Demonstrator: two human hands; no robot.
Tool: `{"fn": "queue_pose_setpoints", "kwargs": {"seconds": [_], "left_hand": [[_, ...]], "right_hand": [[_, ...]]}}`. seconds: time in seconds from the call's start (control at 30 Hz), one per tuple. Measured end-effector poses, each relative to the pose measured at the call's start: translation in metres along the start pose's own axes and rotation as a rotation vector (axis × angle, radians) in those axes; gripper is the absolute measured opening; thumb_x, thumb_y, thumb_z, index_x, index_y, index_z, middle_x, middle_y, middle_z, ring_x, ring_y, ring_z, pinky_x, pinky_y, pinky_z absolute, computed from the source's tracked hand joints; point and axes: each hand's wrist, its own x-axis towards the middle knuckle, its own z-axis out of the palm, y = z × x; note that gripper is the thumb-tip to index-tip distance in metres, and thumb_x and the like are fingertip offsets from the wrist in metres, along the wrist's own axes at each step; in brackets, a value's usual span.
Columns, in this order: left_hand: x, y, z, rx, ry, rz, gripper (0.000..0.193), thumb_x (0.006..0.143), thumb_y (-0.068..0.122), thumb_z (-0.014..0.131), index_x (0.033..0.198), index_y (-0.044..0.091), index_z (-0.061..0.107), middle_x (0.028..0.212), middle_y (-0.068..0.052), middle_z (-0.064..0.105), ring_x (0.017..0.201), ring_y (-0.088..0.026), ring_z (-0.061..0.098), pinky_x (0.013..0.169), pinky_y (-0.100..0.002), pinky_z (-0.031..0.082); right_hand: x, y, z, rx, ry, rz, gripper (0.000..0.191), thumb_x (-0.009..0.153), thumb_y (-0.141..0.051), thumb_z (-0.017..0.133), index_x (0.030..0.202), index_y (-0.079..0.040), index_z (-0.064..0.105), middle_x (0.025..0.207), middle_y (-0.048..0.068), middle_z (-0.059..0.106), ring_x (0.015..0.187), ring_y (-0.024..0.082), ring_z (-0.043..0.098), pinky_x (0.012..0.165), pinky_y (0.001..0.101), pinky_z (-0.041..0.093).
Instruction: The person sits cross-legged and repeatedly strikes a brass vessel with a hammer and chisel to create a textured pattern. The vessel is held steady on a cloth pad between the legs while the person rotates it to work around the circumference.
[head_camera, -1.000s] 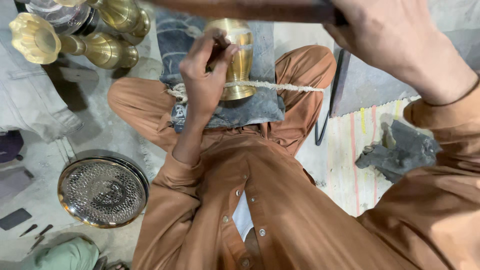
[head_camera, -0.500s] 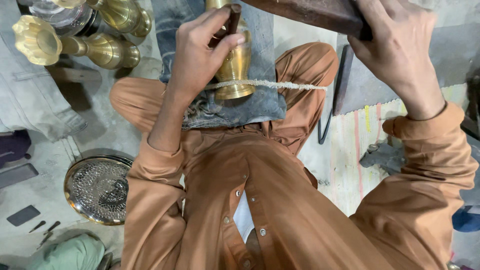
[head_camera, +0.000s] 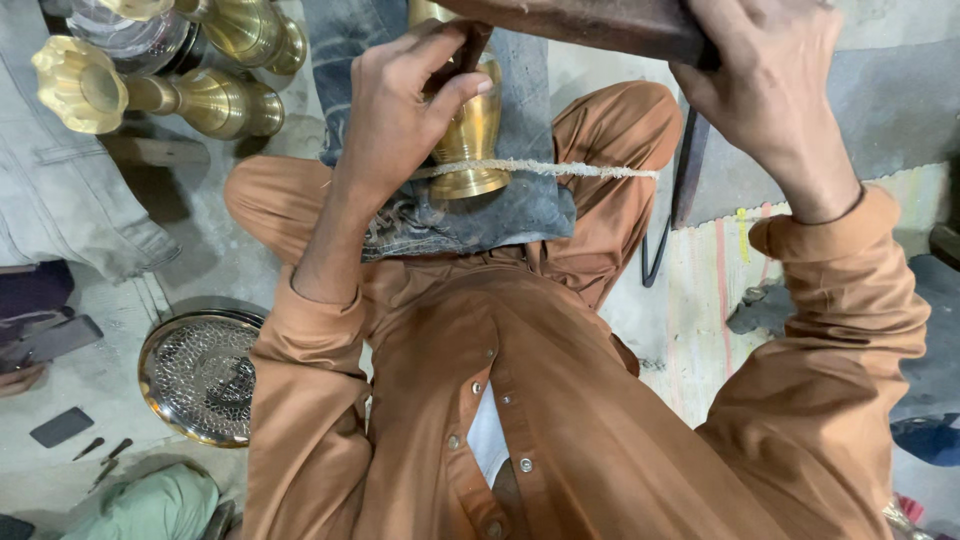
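Head view: left hand (head_camera: 395, 125) fingers (head_camera: 455, 95) grip brass vase (head_camera: 472, 135).

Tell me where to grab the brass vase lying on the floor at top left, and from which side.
Grip the brass vase at its narrow neck, coming from above. It lies on its side, flared mouth pointing left, and the neck is the slimmest part, clear of the neighbouring vase.

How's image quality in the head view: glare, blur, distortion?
Head view: soft, even light with no hard shadows. Glare shows as bright streaks on the brass vase under the left hand and on the brass vases on the floor. The right hand and dark wooden block at the top edge look slightly soft. Wide-angle stretch enlarges the near sleeves.
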Motion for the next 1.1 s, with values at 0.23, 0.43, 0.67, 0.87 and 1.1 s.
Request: {"fn": "queue_pose_setpoints", "kwargs": {"seconds": [0.23,0.43,0.67,0.87,1.1], "left_hand": [[0.002,-0.007,-0.003,0.003,-0.022,-0.011,0.032,0.101,0.015,0.086,0.118,-0.005,0.068,0.105,-0.018,0.073,0.090,-0.029,0.074,0.079,-0.037,0.057],[0.005,-0.008,-0.003,-0.094,-0.068,-0.083,0.036,0.101,0.013,0.083,0.127,-0.006,0.068,0.101,-0.017,0.072,0.088,-0.025,0.075,0.077,-0.035,0.058],[0.005,-0.015,-0.003,-0.135,-0.085,-0.080,0.035,0.101,0.011,0.083,0.127,-0.006,0.067,0.106,-0.017,0.074,0.092,-0.024,0.077,0.081,-0.034,0.062],[0.007,-0.022,-0.001,-0.093,-0.113,-0.094,0.037,0.098,0.014,0.086,0.124,-0.006,0.068,0.102,-0.017,0.074,0.091,-0.024,0.078,0.079,-0.034,0.062],[0.005,-0.020,-0.005,-0.074,-0.116,-0.063,0.036,0.098,0.016,0.087,0.119,-0.006,0.068,0.102,-0.018,0.072,0.088,-0.027,0.076,0.077,-0.036,0.059]], "right_hand": [[0.014,-0.010,0.005,0.124,0.021,0.055,0.031,0.089,0.000,0.077,0.112,-0.004,0.056,0.094,0.014,0.062,0.084,0.034,0.062,0.074,0.0403,0.047],[0.017,-0.018,0.007,0.278,0.062,0.216,0.033,0.090,-0.003,0.083,0.113,-0.002,0.059,0.086,0.014,0.060,0.075,0.035,0.059,0.065,0.0425,0.041],[0.002,0.001,0.023,0.314,0.058,0.198,0.032,0.092,-0.002,0.082,0.110,-0.003,0.056,0.084,0.014,0.058,0.075,0.032,0.059,0.070,0.0408,0.046],[-0.009,0.016,0.028,0.315,0.080,0.215,0.031,0.091,0.002,0.080,0.112,0.003,0.058,0.082,0.011,0.055,0.072,0.024,0.056,0.071,0.0366,0.044],[0.003,-0.005,0.014,0.127,0.014,0.015,0.048,0.082,0.004,0.078,0.127,0.000,0.063,0.099,0.018,0.065,0.085,0.034,0.064,0.075,0.0412,0.049]]}}
